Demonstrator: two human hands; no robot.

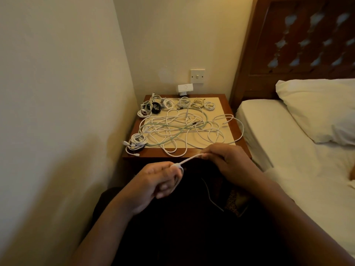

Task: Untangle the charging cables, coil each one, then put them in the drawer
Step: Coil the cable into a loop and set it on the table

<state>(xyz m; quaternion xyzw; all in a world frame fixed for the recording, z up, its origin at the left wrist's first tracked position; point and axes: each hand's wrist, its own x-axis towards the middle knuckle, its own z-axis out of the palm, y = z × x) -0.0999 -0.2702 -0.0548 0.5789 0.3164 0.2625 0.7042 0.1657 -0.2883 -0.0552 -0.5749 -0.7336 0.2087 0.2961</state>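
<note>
A white cable (192, 157) stretched between both hands just off the near edge of the bench (151, 153). The left hand (153, 181) gripped its first loops, and the right hand (228, 162) pinched the run. Finished coils (184, 102) lined the far edge, with another coil (137, 142) at the near-left corner. A big tangle (182, 129) covered the middle. No drawer showed, so stowing looked undone.

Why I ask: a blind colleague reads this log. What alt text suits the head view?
The left hand grips a loop of white cable while the right hand pinches it taut. Beyond, a bedside table holds a tangle of cables and several coils; a bed lies at right.
</note>
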